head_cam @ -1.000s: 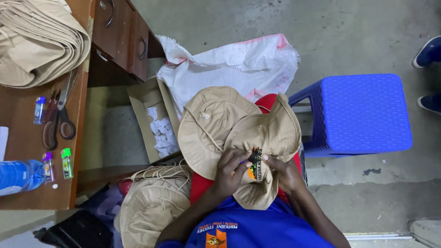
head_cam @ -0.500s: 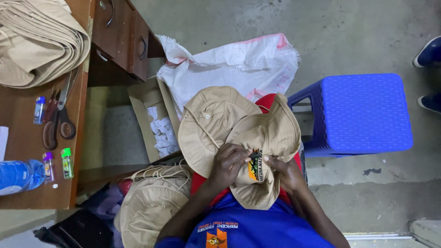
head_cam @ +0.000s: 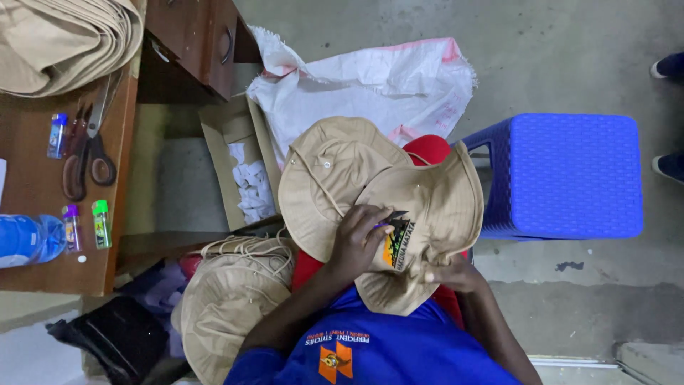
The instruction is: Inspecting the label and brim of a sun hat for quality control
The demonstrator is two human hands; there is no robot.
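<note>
- Hat (head_cam: 427, 207) on my lap: left hand (head_cam: 360, 239) fingers pinch its badge (head_cam: 399, 242), right hand (head_cam: 452, 274) clamps the brim.
- Loose grip could let it slide floorward.

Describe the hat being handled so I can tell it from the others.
Left of the blue stool, on the person's lap, two tan hats overlap. It is the upper one, under the left hand; only it shows an embroidered yellow-and-black patch.

Grey concrete floor (head_cam: 570, 50), blue plastic stool (head_cam: 570, 175), seemingly wooden desk (head_cam: 32, 214) with drawers.
</note>
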